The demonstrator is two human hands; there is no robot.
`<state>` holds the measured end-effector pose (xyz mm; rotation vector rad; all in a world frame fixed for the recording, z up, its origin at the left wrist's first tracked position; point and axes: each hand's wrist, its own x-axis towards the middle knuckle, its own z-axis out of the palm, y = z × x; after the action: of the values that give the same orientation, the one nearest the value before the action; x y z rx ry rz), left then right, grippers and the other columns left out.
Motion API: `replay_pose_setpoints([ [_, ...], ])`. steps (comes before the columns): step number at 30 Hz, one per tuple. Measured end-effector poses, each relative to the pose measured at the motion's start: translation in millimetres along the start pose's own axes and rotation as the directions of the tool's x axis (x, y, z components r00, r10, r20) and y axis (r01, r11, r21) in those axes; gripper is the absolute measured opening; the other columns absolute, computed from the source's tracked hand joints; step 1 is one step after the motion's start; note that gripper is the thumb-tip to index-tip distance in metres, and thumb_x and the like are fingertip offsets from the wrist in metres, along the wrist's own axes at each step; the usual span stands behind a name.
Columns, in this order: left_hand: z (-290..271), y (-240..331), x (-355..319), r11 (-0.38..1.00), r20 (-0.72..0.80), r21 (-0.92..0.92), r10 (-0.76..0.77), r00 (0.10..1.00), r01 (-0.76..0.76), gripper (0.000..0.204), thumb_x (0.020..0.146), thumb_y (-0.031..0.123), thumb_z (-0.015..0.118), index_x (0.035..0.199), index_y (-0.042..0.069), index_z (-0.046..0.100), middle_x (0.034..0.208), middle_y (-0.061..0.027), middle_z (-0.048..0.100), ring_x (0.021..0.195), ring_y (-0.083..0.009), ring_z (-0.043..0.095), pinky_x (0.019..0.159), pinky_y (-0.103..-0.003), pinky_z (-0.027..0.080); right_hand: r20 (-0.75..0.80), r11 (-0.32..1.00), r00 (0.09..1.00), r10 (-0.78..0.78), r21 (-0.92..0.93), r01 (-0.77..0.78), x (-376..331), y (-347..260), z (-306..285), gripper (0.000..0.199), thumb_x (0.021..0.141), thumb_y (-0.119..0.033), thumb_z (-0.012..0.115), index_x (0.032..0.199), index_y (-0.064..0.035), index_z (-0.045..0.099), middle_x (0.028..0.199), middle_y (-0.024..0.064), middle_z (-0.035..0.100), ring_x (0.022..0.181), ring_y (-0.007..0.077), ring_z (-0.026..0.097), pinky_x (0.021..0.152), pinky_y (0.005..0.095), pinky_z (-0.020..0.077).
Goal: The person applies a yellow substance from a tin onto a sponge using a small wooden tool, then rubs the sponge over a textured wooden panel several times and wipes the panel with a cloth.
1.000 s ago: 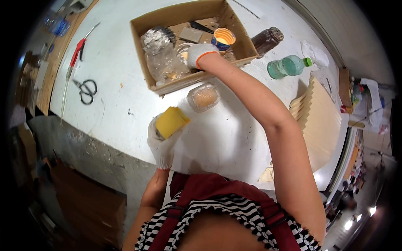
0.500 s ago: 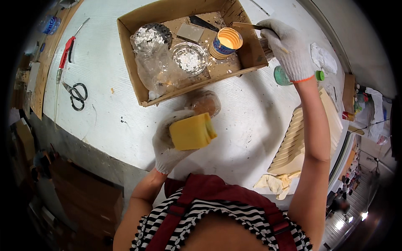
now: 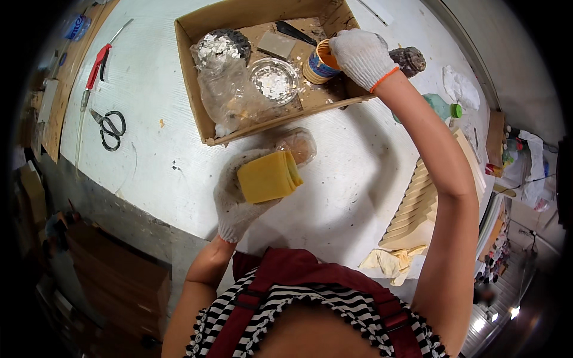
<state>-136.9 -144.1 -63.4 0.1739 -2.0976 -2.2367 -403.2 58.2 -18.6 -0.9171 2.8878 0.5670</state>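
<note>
1. A red-handled tool [image 3: 98,62] and black scissors [image 3: 109,127] lie on the white table [image 3: 149,161], far to the left.
2. The left hand [image 3: 239,197], in a white glove, is closed around a folded yellow cloth [image 3: 268,177]. It holds the cloth up over the table, near the front edge.
3. A clear plastic jar [image 3: 296,146] lies on its side just behind the cloth.
4. A brown cardboard box [image 3: 197,71] sits further back. Inside are a crumpled clear plastic bag [image 3: 230,89] and a small glass bowl of white bits [image 3: 273,79].
5. The right hand [image 3: 362,56], also gloved, grips a small round tin can [image 3: 316,62] at the right end of the box.
6. A green plastic bottle [image 3: 444,107] lies to the right.
</note>
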Motion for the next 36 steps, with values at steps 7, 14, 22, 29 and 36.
replay_pose_setpoints([
  [7,0,-4,-6,0.998,-0.029,-0.058,-0.028,0.999,0.026,0.068,0.063,0.006,0.089,0.122,0.002,0.055,0.122,-0.01,0.06,0.111,-0.0195,0.059,0.096,-0.033,0.048,0.009,0.965,0.996,0.086,0.246,-0.086,6,8,-7,0.021,0.085,-0.022,0.057,0.089,-0.0074,0.073,0.084,0.0153,0.069,0.082,0.032,0.068,0.073,0.0404,0.0549],
  [14,4,9,-6,0.984,-0.055,-0.098,-0.152,0.987,0.146,0.071,0.058,-0.007,0.076,0.125,-0.002,0.051,0.121,-0.0131,0.06,0.11,-0.0213,0.058,0.097,-0.034,0.047,0.118,0.954,0.992,0.042,0.29,-0.075,0,-3,-17,0.022,0.086,-0.022,0.057,0.087,-0.0069,0.072,0.082,0.0158,0.069,0.078,0.0325,0.069,0.07,0.0423,0.0559],
  [22,8,6,-9,0.981,-0.061,-0.132,-0.148,0.987,0.139,0.07,0.059,-0.006,0.076,0.124,-0.003,0.05,0.12,-0.0124,0.06,0.11,-0.021,0.058,0.097,-0.033,0.047,0.172,0.91,0.984,0.054,0.397,-0.119,2,3,-17,0.021,0.084,-0.022,0.058,0.088,-0.006,0.072,0.085,0.0157,0.07,0.081,0.0331,0.069,0.072,0.0421,0.0554],
  [29,6,9,-9,0.975,-0.07,-0.12,-0.196,0.978,0.187,0.069,0.06,-0.004,0.076,0.124,-0.003,0.05,0.119,-0.0114,0.059,0.11,-0.0201,0.057,0.096,-0.033,0.047,0.087,0.983,0.996,0.027,0.176,-0.042,1,5,-8,0.023,0.085,-0.026,0.058,0.093,-0.0102,0.072,0.087,0.0148,0.07,0.082,0.0332,0.068,0.074,0.0421,0.0544],
  [36,8,5,-11,0.965,-0.073,-0.205,-0.181,0.981,0.162,0.068,0.061,-0.007,0.074,0.124,-0.002,0.05,0.117,-0.0098,0.058,0.107,-0.0192,0.057,0.094,-0.032,0.047,0.117,0.999,0.993,-0.031,0.017,0.029,-1,2,0,0.023,0.087,-0.027,0.056,0.094,-0.0132,0.072,0.083,0.0127,0.069,0.081,0.0334,0.066,0.074,0.0445,0.0536],
])
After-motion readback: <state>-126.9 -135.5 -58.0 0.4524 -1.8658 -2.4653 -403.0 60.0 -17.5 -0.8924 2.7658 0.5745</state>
